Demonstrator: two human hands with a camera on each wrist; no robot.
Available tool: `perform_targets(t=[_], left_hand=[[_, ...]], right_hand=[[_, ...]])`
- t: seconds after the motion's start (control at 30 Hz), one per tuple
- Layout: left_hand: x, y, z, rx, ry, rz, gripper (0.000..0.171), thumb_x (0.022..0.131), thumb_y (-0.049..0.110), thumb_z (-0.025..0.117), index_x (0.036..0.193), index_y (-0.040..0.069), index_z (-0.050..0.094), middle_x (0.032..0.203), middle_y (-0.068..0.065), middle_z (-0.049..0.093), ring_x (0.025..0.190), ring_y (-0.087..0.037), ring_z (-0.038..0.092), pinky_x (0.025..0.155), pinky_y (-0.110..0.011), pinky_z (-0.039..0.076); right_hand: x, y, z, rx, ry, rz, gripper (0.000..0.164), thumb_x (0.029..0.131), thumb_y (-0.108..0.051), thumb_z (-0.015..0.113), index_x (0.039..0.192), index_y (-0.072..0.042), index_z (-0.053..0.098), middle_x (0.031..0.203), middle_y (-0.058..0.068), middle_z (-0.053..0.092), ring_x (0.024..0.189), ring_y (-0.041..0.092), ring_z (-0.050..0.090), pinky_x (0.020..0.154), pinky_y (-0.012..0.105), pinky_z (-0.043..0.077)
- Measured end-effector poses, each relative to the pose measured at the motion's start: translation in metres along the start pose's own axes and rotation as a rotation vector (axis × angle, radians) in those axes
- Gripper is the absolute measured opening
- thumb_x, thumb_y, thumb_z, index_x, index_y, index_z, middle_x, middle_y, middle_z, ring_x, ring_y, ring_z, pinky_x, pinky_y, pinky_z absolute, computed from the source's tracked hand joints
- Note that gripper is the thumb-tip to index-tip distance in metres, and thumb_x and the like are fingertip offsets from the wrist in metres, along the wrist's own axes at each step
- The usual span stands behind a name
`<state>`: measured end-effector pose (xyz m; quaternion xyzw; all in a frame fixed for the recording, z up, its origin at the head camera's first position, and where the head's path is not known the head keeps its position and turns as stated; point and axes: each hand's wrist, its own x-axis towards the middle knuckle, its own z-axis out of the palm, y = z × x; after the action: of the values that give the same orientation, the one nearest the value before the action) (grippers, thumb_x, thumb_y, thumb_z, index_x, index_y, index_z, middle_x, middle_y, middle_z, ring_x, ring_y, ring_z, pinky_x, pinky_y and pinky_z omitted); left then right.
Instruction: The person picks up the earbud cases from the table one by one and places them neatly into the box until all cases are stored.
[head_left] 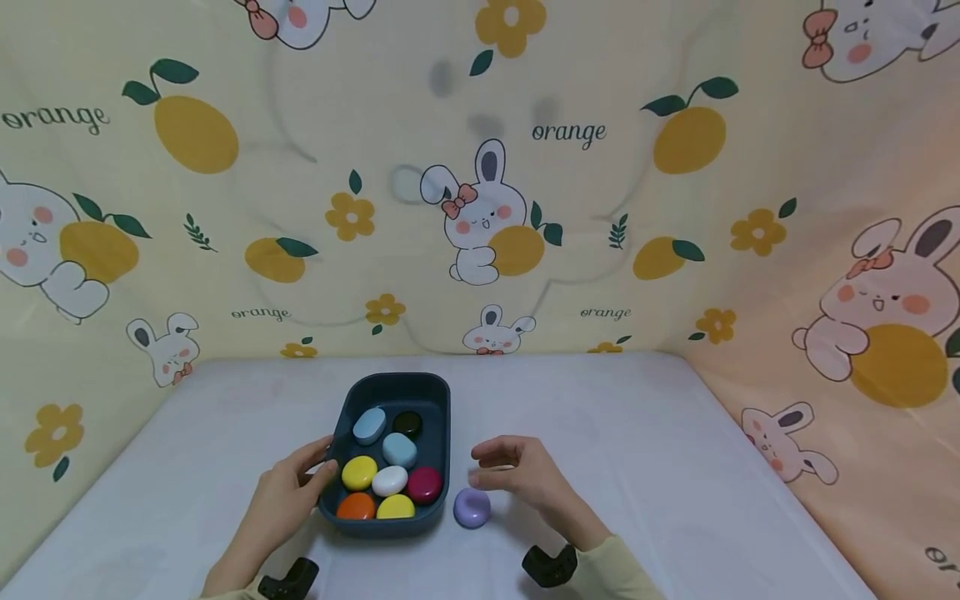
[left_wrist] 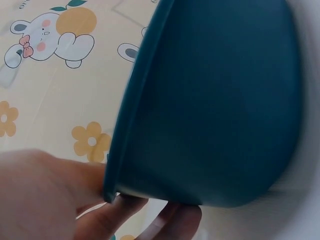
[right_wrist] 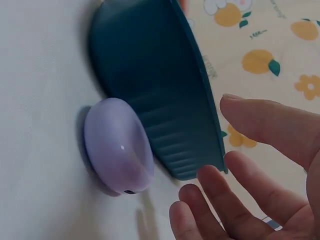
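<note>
A dark blue-green rectangular tray [head_left: 438, 417] with rounded corners lies on the white table. My left hand [head_left: 285, 492] grips its left rim, the thumb at the edge and other fingertips against the outer wall in the left wrist view. Inside are several glossy rounded pieces, among them a red one [head_left: 424, 485], an orange one [head_left: 356, 506] and a white one [head_left: 390, 481]. A purple round piece [head_left: 472, 508] with a dished top sits on the table outside the tray's right side. Above and right of it my right hand [head_left: 525, 475] hovers, fingers loosely bent and holding nothing.
The white table [head_left: 637, 467] backs onto a cream cloth [head_left: 570, 183] printed with rabbits and oranges, which also rises at both sides. Black wrist devices [head_left: 550, 567] are worn on both wrists. Pale blue pieces [head_left: 370, 426] and a black piece [head_left: 407, 425] lie toward the tray's far end.
</note>
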<state>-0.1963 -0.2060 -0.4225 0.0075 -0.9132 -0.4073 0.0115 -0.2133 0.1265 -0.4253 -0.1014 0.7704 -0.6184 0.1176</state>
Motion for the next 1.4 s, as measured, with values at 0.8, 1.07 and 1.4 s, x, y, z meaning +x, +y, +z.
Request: perform_targets(t=[0.8,1.07,1.4], left_hand=[[-0.001,0.003,0.000,-0.001,-0.004,-0.011,0.050,0.102,0.024,0.057,0.145,0.002,0.046,0.135,-0.027,0.053,0.107,-0.043,0.061,0.078,-0.047,0.057],[-0.002,0.001,0.000,0.006,0.000,-0.003,0.049,0.101,0.022,0.058,0.144,0.001,0.047,0.132,-0.026,0.056,0.104,-0.040,0.062,0.079,-0.047,0.057],[-0.002,0.002,0.000,0.006,0.005,-0.010,0.049,0.101,0.022,0.058,0.144,0.001,0.047,0.132,-0.027,0.056,0.104,-0.042,0.062,0.079,-0.048,0.057]], right_hand=[[0.004,0.016,0.012,-0.111,-0.113,-0.036,0.040,0.073,-0.008,0.087,0.110,-0.007,0.072,0.108,0.005,0.070,0.100,0.023,0.062,0.094,0.045,0.049],[0.005,0.021,0.007,-0.221,-0.243,-0.060,0.048,0.068,-0.004,0.089,0.112,-0.015,0.072,0.109,-0.005,0.068,0.101,0.015,0.061,0.097,0.037,0.048],[0.008,0.026,0.005,-0.219,-0.269,-0.074,0.050,0.067,0.001,0.088,0.112,-0.015,0.072,0.111,-0.004,0.068,0.102,0.015,0.061,0.097,0.032,0.047]])
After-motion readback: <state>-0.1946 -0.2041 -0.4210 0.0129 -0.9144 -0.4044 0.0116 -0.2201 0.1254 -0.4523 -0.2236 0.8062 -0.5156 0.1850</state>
